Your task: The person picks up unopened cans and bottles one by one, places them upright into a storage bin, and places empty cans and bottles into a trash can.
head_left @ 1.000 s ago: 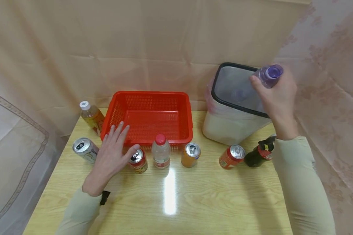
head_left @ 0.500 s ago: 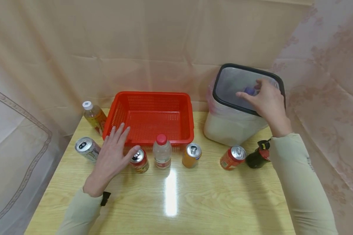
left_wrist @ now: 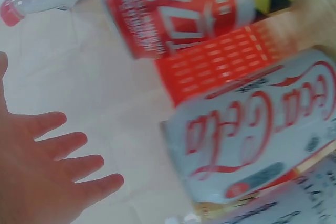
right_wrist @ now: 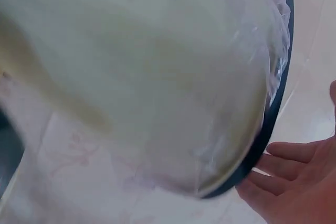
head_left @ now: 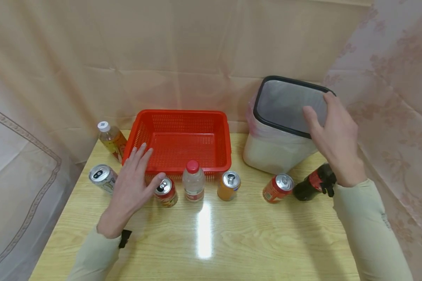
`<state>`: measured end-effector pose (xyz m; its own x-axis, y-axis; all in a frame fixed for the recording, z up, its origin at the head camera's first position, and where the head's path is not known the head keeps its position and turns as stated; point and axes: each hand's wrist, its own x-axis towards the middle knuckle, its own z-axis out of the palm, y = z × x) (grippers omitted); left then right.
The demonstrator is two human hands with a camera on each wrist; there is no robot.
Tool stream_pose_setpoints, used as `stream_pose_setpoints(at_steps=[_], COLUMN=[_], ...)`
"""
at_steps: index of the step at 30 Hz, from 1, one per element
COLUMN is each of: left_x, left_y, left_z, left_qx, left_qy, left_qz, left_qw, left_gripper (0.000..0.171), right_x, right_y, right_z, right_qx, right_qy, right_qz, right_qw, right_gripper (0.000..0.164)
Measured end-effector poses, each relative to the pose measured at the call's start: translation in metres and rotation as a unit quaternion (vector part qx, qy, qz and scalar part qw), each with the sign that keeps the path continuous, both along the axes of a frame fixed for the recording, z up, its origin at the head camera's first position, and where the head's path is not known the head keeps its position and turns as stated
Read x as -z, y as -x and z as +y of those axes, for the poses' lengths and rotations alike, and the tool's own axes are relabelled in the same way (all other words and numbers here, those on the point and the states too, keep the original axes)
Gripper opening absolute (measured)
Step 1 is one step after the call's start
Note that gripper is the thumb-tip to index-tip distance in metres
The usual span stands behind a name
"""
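Observation:
My left hand point(head_left: 128, 191) hovers with fingers spread at the front left corner of the red basket point(head_left: 190, 171), holding nothing. Close beside it stand a silver can point(head_left: 104, 179) and a red can point(head_left: 166, 191). A white Coca-Cola can point(left_wrist: 257, 127), seen in the left wrist view, is hidden behind that hand from the head. At the right, my right hand point(head_left: 337, 136) is over the near right part of the bin point(head_left: 278, 152), fingers extended and nothing in them. The right wrist view shows its fingertips overlapping the bin's dark rim point(right_wrist: 273, 106).
A red-capped clear bottle point(head_left: 193, 183) and an orange can point(head_left: 228, 185) stand before the basket. Another red can point(head_left: 278, 188) and a dark bottle point(head_left: 313, 183) are in front of the bin. A white-capped tea-coloured bottle point(head_left: 113, 142) stands left of the basket. Curtains surround the table.
My right hand let the purple-capped bottle go into the bin, where it is out of sight now, then drew back to the right. My left hand has hardly moved.

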<state>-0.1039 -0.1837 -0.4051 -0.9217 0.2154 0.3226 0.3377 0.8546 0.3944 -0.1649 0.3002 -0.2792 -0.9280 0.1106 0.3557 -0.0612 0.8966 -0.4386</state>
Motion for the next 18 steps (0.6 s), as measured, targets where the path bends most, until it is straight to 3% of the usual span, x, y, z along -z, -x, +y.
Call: stream_pose_setpoints(at_steps=[4, 9, 14, 18], left_x=[-0.013, -0.032, -0.055, -0.064], left_y=[-0.001, 0.001, 0.000, 0.000], left_z=[0.005, 0.017, 0.041, 0.064], left_qx=[0.015, 0.050, 0.092, 0.133], left_qy=[-0.011, -0.029, -0.033, -0.042], left_qz=[0.043, 0.103, 0.131, 0.150], left_qw=[0.9989, 0.9930, 0.9866, 0.9788], left_gripper=[0.080, 0.085, 0.091, 0.087], right_x=[0.002, 0.007, 0.014, 0.017], right_y=[-0.010, -0.009, -0.008, -0.006], right_z=[0.009, 0.018, 0.023, 0.023], right_qx=[-0.010, -0.010, -0.004, 0.000], right_qy=[-0.034, -0.081, -0.107, -0.114], right_qz=[-0.016, -0.055, -0.093, -0.117], right_qw=[0.999, 0.995, 0.990, 0.987], right_gripper=[0.087, 0.101, 0.106, 0.107])
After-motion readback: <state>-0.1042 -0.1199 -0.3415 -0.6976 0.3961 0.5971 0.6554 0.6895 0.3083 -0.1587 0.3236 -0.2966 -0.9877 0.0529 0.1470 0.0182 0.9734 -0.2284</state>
